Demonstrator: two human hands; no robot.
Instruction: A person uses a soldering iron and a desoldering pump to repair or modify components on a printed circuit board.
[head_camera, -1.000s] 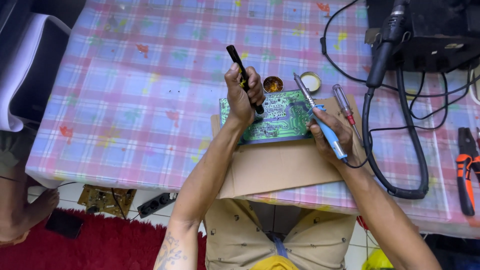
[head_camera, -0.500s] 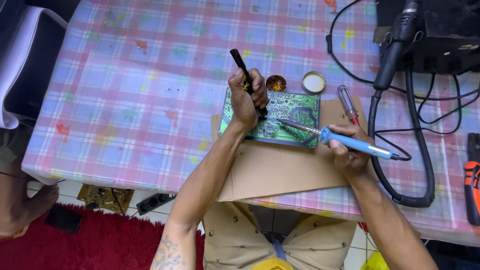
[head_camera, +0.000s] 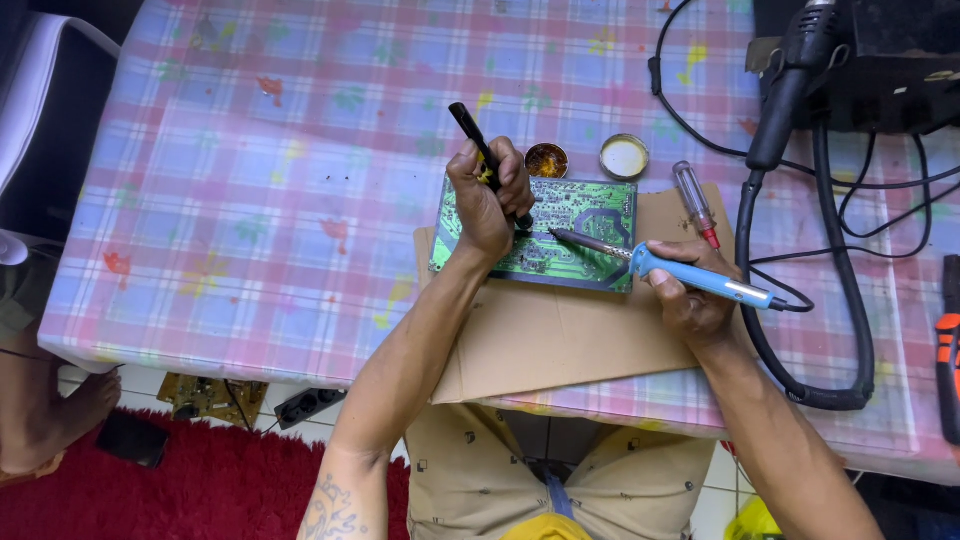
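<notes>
Hands over green circuit board (head_camera: 560, 235): left hand (head_camera: 487, 195) grips black tool (head_camera: 480, 150), right hand (head_camera: 695, 295) blue soldering iron (head_camera: 665, 270).

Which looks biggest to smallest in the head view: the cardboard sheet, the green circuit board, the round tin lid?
1. cardboard sheet
2. green circuit board
3. round tin lid
All lie on one table, so nearness hardly skews this.

No packages, labels, signs — no screens.
</notes>
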